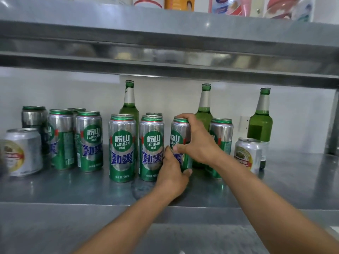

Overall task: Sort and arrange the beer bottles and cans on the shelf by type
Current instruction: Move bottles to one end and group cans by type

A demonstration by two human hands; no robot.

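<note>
Both hands, left (pixel 171 169) and right (pixel 197 139), grasp one tall green can (pixel 178 133); we keep it upright, sliding flush beside matching cans (pixel 151 147).

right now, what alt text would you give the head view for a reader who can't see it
The left hand, low, and the right hand, near the top, grip one tall green Laoshan can on a steel shelf. Matching cans stand either side, three green bottles behind, a short silver can at each end.

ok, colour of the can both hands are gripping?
The held can is silver and green with blue characters, clearest in the head view.
</note>
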